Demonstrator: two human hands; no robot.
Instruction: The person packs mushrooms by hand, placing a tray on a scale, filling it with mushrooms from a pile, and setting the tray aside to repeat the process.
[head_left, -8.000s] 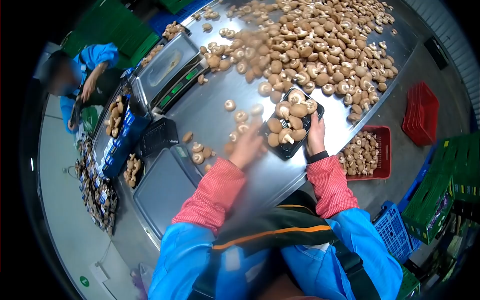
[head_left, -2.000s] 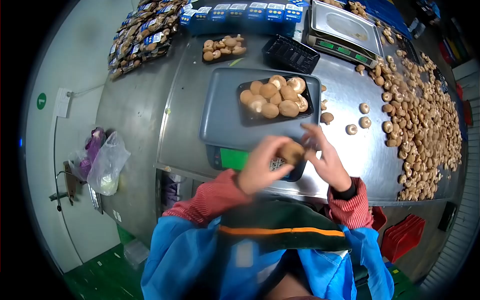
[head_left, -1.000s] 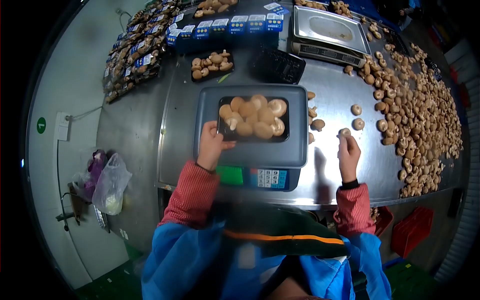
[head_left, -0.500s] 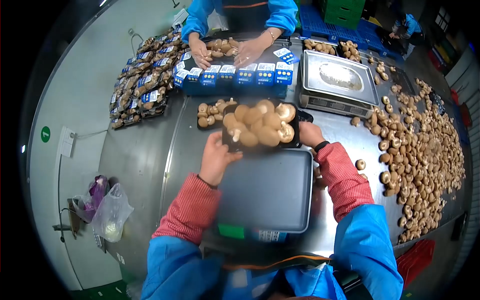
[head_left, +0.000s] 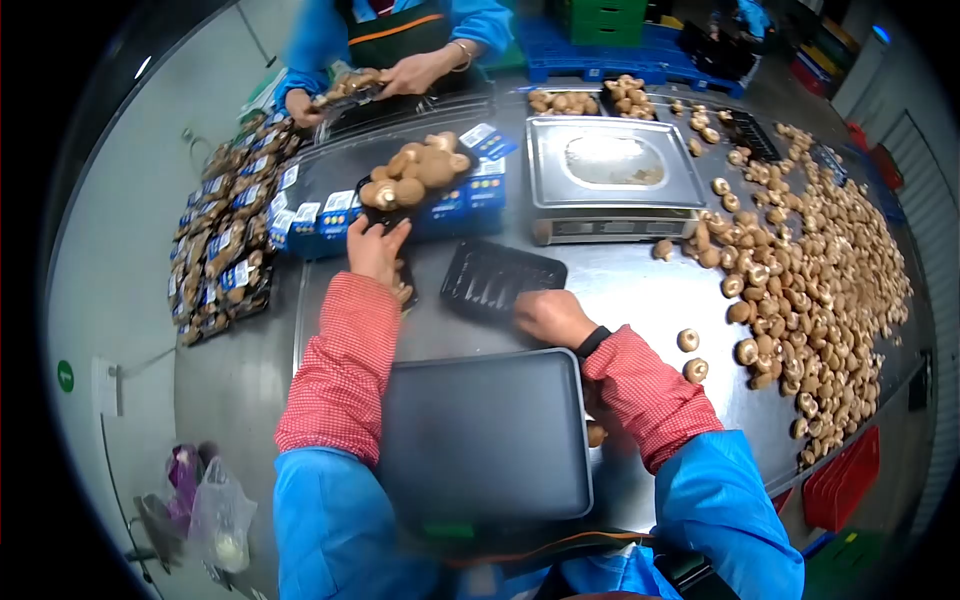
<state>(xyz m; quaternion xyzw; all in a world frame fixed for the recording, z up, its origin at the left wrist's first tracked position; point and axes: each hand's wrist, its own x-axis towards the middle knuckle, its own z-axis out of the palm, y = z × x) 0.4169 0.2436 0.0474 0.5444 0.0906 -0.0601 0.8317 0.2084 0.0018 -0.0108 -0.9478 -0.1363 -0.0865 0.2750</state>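
Note:
A black tray of mushrooms (head_left: 415, 172) is over the near edge of the blue label stand, tilted a little. At its near end my left hand (head_left: 374, 250) grips it. My right hand (head_left: 556, 318) has its fingers curled on the lower right corner of a bare black plastic tray (head_left: 488, 278), which lies on the steel table. Just below both hands is the grey weighing platform (head_left: 485, 435) of a scale. Behind my left hand, some mushrooms in another tray are mostly hidden.
Packed mushroom trays (head_left: 225, 235) are stacked at left. A second scale (head_left: 615, 170) stands at centre back, and a large heap of loose mushrooms (head_left: 820, 280) covers the right side. Across the table, a co-worker's hands (head_left: 420, 70) hold a mushroom tray.
The filled tray has moved away from me and left, from both my hands to my left hand only. My right hand has moved onto the bare tray. The co-worker has lifted a tray.

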